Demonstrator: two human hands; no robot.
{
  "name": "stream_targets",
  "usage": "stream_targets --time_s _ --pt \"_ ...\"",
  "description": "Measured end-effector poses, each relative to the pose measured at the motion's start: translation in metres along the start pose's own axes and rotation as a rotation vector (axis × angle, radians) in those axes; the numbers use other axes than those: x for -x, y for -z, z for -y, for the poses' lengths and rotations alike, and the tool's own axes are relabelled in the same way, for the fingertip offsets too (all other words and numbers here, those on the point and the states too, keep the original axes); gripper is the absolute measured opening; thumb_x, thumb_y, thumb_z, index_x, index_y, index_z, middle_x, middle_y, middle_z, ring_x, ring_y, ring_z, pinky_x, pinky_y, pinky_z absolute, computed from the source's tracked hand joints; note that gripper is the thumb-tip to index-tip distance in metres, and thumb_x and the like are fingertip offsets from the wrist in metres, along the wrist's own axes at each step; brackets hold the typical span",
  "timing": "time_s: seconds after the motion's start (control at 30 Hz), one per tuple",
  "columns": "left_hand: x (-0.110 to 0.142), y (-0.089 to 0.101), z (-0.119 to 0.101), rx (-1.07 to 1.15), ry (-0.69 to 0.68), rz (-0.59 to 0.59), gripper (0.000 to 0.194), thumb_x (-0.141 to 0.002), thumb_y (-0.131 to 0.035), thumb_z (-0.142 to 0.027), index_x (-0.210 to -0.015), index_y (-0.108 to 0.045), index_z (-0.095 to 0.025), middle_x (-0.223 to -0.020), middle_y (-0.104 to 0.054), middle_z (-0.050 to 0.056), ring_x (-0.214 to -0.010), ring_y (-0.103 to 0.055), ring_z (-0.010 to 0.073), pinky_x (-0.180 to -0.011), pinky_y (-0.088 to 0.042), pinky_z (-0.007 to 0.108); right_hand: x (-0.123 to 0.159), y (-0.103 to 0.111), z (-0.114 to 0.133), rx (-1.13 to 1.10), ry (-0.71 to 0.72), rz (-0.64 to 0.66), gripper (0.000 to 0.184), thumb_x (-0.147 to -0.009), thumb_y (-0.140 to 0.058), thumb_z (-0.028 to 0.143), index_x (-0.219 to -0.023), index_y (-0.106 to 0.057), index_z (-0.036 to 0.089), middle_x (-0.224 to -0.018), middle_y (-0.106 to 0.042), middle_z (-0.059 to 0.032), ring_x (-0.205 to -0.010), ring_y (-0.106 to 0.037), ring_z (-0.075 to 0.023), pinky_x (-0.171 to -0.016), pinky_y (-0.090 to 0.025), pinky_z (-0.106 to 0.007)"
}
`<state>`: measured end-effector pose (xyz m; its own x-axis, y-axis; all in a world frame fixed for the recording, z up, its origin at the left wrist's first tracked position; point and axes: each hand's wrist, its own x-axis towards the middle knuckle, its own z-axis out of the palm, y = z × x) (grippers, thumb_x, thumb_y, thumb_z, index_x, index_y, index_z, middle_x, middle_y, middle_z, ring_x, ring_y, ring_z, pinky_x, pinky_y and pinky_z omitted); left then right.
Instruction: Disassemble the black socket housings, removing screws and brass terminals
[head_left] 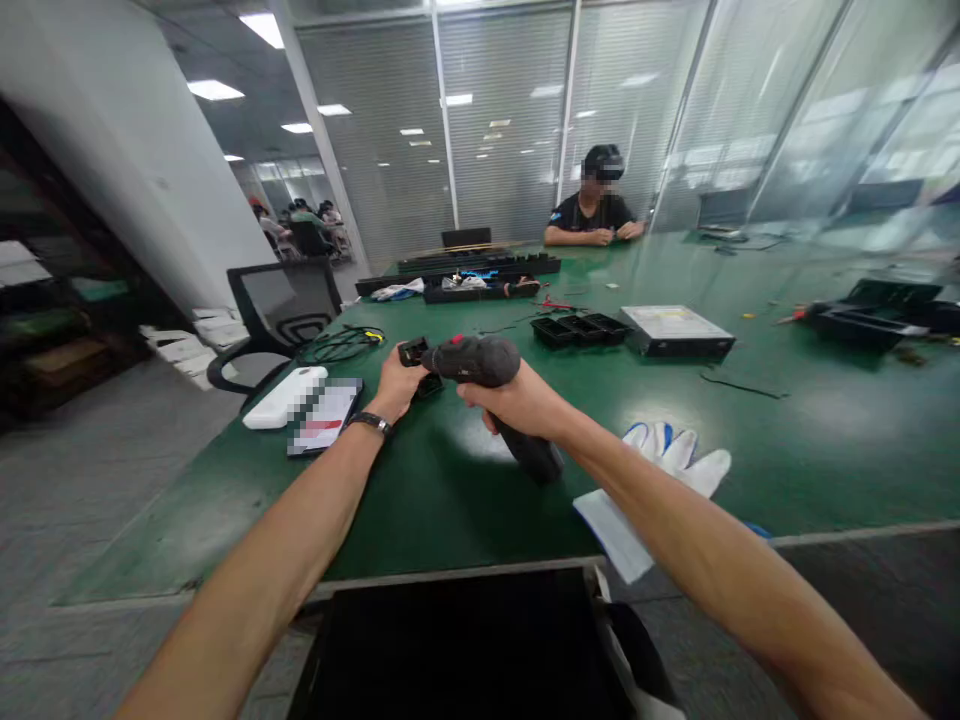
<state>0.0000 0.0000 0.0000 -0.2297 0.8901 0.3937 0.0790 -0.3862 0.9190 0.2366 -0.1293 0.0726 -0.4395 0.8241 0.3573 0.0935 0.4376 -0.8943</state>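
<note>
My right hand [517, 400] is wrapped round the grip of a black cordless drill [484, 360], its front end pointing left. In my left hand [397, 385] is a small black part [412, 351], held over the green table [450, 520]. The drill's front end meets or nearly meets this part; the exact contact is too small to tell. Another black piece [429, 386] shows just below the drill's nose, partly hidden by my fingers. White work gloves [615, 525] with blue trim lie under my right forearm.
A phone [326, 415] and a white case [285, 398] lie to the left, near coiled black cable [341, 345]. Black trays [577, 330] and a metal drive box [679, 333] stand beyond the drill. A person [596, 205] sits at the far side. An office chair [281, 310] stands left.
</note>
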Motion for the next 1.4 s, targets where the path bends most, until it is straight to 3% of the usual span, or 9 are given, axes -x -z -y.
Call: stream_targets --time_s 0.47,0.73,0.83,1.03,1.4 --pt "0.007 -0.004 -0.008 0.033 0.003 -0.02 0.056 -0.054 -0.093 -0.033 -0.1 -0.064 -0.017 -0.094 -0.07 0.004 -0.085 -0.063 0.0173 -0.082 -0.05 0.03 0.005 0.001 0.015 -0.001 -0.058 0.013 0.007 -0.085 -0.065 0.024 -0.089 -0.06 0.021 -0.049 -0.056 0.0069 -0.038 -0.056 -0.0137 -0.039 -0.043 -0.023" --pt "0.008 -0.005 -0.01 0.034 -0.01 -0.04 0.048 -0.057 -0.092 -0.029 -0.094 -0.064 -0.016 -0.088 -0.067 0.001 -0.08 -0.06 0.0153 -0.077 -0.049 0.027 0.003 0.0 0.014 0.017 -0.087 0.014 0.011 -0.084 -0.065 0.025 -0.076 -0.059 0.02 -0.049 -0.059 0.0036 -0.04 -0.056 -0.0135 -0.042 -0.044 -0.024" --pt "0.008 -0.005 -0.01 0.033 -0.008 -0.044 0.048 -0.058 -0.091 -0.027 -0.095 -0.064 -0.016 -0.088 -0.067 0.001 -0.08 -0.06 0.0152 -0.076 -0.049 0.027 0.003 0.0 0.015 -0.005 -0.057 0.019 0.009 -0.082 -0.066 0.025 -0.079 -0.059 0.02 -0.055 -0.061 0.0037 -0.041 -0.057 -0.0136 -0.042 -0.044 -0.025" --pt "0.008 -0.007 -0.009 0.033 0.008 -0.058 0.045 -0.059 -0.09 -0.026 -0.094 -0.064 -0.017 -0.086 -0.067 0.001 -0.079 -0.059 0.0148 -0.077 -0.049 0.028 0.003 0.0 0.014 0.029 -0.106 0.021 0.011 -0.084 -0.065 0.025 -0.076 -0.061 0.02 -0.046 -0.058 0.0038 -0.039 -0.055 -0.0133 -0.043 -0.044 -0.025" --pt "0.01 -0.005 -0.013 0.027 0.007 -0.044 0.043 -0.058 -0.089 -0.022 -0.093 -0.064 -0.017 -0.087 -0.067 0.001 -0.08 -0.06 0.0152 -0.078 -0.05 0.028 0.003 -0.001 0.013 -0.009 -0.069 0.019 0.01 -0.083 -0.065 0.024 -0.077 -0.058 0.02 -0.056 -0.058 0.005 -0.04 -0.056 -0.0128 -0.04 -0.045 -0.025"
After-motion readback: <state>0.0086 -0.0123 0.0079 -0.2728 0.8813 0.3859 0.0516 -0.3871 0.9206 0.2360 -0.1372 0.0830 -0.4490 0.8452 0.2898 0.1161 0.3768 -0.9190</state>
